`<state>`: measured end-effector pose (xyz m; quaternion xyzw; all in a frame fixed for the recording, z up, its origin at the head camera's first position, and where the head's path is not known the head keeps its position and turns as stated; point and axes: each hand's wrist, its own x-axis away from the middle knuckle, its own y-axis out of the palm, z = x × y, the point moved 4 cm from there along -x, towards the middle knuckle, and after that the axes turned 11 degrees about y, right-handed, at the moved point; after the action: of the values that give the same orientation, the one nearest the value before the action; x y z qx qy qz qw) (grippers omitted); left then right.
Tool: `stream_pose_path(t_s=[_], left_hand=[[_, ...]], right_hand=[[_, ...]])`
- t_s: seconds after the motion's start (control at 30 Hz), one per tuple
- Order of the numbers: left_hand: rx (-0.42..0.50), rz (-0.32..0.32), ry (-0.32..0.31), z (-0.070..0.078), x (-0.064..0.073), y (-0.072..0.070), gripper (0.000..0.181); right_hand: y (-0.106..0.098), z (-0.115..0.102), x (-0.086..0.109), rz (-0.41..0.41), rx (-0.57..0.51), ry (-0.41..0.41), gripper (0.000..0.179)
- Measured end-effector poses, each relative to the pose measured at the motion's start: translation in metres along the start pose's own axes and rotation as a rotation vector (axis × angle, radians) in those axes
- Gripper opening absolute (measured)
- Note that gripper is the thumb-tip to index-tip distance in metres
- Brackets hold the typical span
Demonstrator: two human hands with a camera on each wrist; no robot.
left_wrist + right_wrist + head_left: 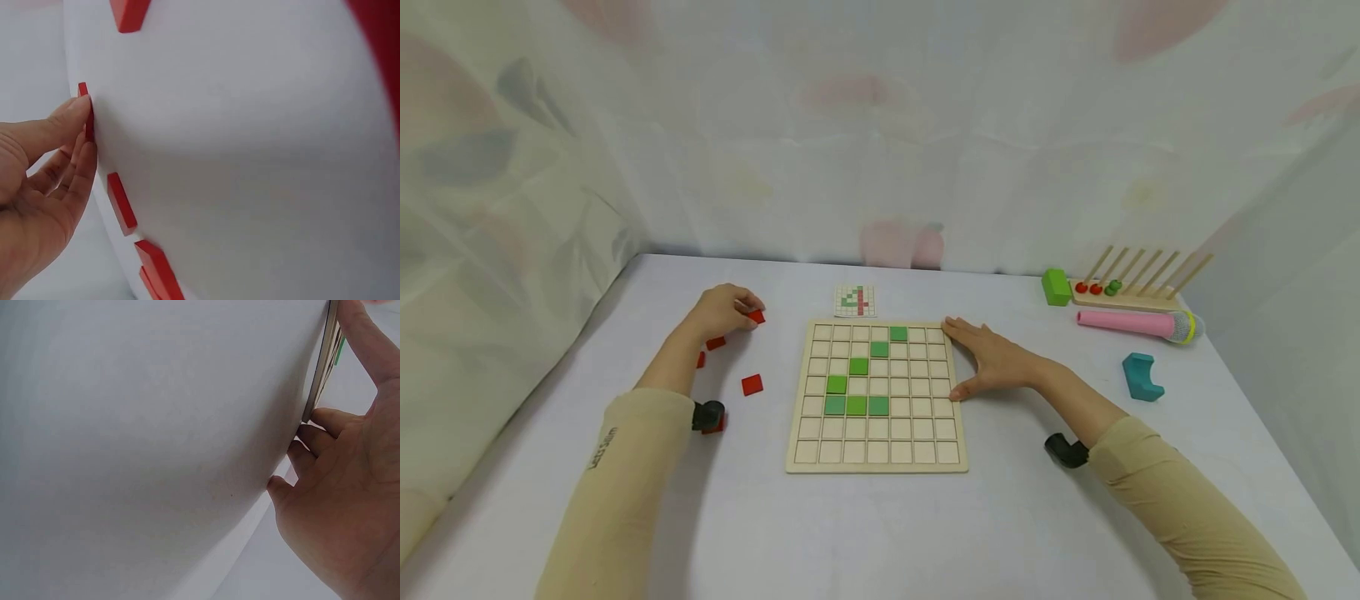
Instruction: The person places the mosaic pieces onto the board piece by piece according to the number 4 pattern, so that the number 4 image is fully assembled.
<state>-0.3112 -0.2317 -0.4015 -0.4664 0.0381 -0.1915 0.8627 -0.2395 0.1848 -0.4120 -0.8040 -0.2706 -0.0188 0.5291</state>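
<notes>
My left hand (718,312) is at the left of the table, its thumb and fingers pinching a red square tile (757,317). In the left wrist view that tile (90,126) appears edge-on at the tabletop. More red tiles lie nearby, one of them a loose tile (752,384) left of the wooden grid board (877,468). Several green tiles (858,366) sit in the board's cells, most along a diagonal. My right hand (996,357) rests against the board's right edge with thumb and fingers spread; the right wrist view shows its fingertips touching that edge.
A small pattern card (855,302) lies behind the board. At the back right are a green block (1056,287), a peg stand with beads (1123,296) and a pink toy microphone (1127,322). A teal curved block (1141,377) lies in front of them.
</notes>
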Motion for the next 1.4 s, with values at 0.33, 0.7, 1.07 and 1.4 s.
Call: stream_pose_path(t_s=[0.33, 0.7, 1.07, 1.4], left_hand=[[-0.067, 0.074, 0.041, 0.015, 0.0, -0.005, 0.019], [0.025, 0.288, 0.098, 0.043, -0.007, -0.005, 0.018], [0.143, 0.276, 0.171, 0.098, -0.025, 0.022, 0.017], [0.231, 0.192, 0.228, 0.147, -0.033, 0.043, 0.016]], right_hand=[[0.001, 0.001, -0.001, 0.001, -0.002, -0.007, 0.115], [0.002, 0.004, 0.0, 0.001, 0.0, 0.003, 0.116], [0.002, 0.004, -0.001, 0.001, 0.007, 0.004, 0.117], [0.001, 0.003, -0.001, 0.001, 0.004, -0.003, 0.115]])
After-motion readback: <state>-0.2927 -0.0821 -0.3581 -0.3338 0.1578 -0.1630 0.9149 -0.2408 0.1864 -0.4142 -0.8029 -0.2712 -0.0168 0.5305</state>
